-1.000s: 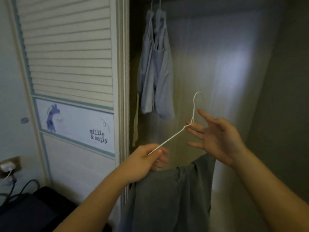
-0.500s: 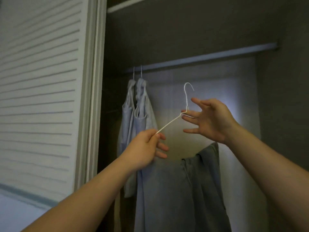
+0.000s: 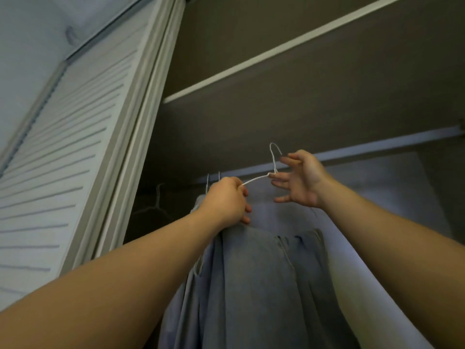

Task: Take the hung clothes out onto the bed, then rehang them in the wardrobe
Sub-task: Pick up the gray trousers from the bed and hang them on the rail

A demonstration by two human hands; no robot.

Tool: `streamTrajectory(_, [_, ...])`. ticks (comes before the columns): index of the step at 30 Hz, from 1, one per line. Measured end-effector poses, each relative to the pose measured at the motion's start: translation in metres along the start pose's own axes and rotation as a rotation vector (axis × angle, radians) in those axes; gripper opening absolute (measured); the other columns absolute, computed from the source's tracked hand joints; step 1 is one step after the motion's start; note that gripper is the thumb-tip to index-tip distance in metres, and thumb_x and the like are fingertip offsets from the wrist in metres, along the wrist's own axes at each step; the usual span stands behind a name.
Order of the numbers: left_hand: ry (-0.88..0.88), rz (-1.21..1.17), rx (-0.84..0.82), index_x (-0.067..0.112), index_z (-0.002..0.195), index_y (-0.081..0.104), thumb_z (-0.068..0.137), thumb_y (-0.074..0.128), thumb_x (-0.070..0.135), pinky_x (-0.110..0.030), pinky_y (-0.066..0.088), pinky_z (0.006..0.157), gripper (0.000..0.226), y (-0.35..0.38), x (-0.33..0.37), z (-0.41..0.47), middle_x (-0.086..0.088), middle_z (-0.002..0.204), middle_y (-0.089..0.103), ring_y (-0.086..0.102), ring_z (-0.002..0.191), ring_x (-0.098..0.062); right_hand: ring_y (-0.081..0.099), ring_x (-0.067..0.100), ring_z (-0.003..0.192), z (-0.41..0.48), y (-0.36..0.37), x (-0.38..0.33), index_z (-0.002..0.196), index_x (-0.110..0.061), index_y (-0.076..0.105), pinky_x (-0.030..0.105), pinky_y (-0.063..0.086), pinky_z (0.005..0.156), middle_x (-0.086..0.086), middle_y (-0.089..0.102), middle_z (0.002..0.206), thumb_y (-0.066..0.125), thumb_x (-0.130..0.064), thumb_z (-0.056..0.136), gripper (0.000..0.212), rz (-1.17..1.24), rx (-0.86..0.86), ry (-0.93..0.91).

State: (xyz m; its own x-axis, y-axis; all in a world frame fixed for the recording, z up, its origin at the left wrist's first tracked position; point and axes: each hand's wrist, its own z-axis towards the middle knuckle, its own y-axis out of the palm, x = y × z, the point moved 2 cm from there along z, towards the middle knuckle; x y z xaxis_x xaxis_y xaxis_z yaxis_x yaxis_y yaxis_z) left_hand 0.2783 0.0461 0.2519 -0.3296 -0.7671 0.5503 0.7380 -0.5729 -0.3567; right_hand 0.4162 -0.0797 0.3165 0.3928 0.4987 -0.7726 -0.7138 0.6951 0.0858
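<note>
My left hand (image 3: 226, 201) grips the left shoulder of a white wire hanger (image 3: 273, 159). A grey garment (image 3: 264, 285) hangs from that hanger below my hands. My right hand (image 3: 300, 180) has its fingers spread and touches the hanger near its neck. The hook reaches up to the level of the wardrobe rail (image 3: 377, 148) and lies just in front of it. Two light blue garments (image 3: 198, 248) hang on the rail at the left, mostly hidden behind my left hand and the grey garment.
A white louvred wardrobe door (image 3: 75, 147) stands at the left. A shelf (image 3: 276, 51) runs above the rail. One bare hanger (image 3: 157, 200) hangs in the dark left corner. The rail is bare to the right of my hands.
Both hands have lifted the hanger and grey garment up toward the rail. My view has tilted upward, so the shelf and door top now show.
</note>
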Motion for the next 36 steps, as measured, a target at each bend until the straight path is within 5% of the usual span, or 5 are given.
streamTrajectory(4, [0.005, 0.151, 0.002, 0.004, 0.11, 0.059, 0.095, 0.054, 0.001, -0.044, 0.061, 0.08, 0.016, 0.011, -0.001, 0.028, -0.015, 0.102, 0.069, 0.07, 0.093, -0.031, 0.034, 0.033, 0.139, 0.026, -0.011, 0.007, 0.147, -0.027, 0.037, 0.068, 0.016, 0.108, 0.023, 0.049, 0.137, 0.036, -0.043, 0.093, 0.056, -0.004, 0.031, 0.03])
streamTrajectory(14, [0.004, 0.387, -0.039, 0.002, 0.112, 0.06, 0.092, 0.052, 0.001, -0.042, 0.061, 0.079, 0.022, 0.028, -0.031, 0.029, -0.018, 0.106, 0.068, 0.071, 0.093, -0.033, 0.044, 0.029, 0.129, 0.045, -0.028, 0.055, 0.133, -0.032, 0.044, 0.062, 0.025, 0.108, 0.016, 0.06, 0.126, 0.034, -0.038, 0.095, 0.041, -0.05, -0.04, 0.072])
streamTrajectory(20, [0.141, 0.79, -0.055, 0.021, 0.136, 0.047, 0.094, 0.054, 0.015, -0.043, 0.047, 0.098, 0.043, 0.017, -0.033, 0.027, -0.013, 0.126, 0.056, 0.051, 0.119, -0.034, 0.057, 0.026, 0.114, 0.058, -0.029, 0.074, 0.141, -0.013, 0.046, 0.035, 0.043, 0.094, 0.013, 0.06, 0.126, 0.042, -0.021, 0.098, 0.045, -0.624, 0.32, -0.305])
streamTrajectory(25, [0.173, 0.913, -0.086, 0.023, 0.139, 0.047, 0.095, 0.053, 0.016, -0.045, 0.049, 0.096, 0.045, 0.014, -0.036, 0.027, -0.012, 0.131, 0.051, 0.053, 0.116, -0.033, 0.043, 0.03, 0.13, 0.069, -0.016, 0.119, 0.154, -0.023, 0.024, 0.033, 0.038, 0.099, 0.005, 0.032, 0.151, 0.051, -0.027, 0.088, 0.071, -0.755, 0.17, -0.221])
streamTrajectory(36, [0.155, 1.262, -0.005, 0.018, 0.144, 0.039, 0.098, 0.053, 0.018, -0.043, 0.039, 0.104, 0.048, -0.01, -0.068, 0.031, -0.01, 0.14, 0.047, 0.046, 0.127, -0.029, 0.047, 0.021, 0.12, 0.102, 0.04, 0.156, 0.145, -0.028, 0.037, 0.033, 0.038, 0.098, 0.006, 0.045, 0.144, 0.056, -0.014, 0.093, 0.058, -0.638, -0.039, -0.302])
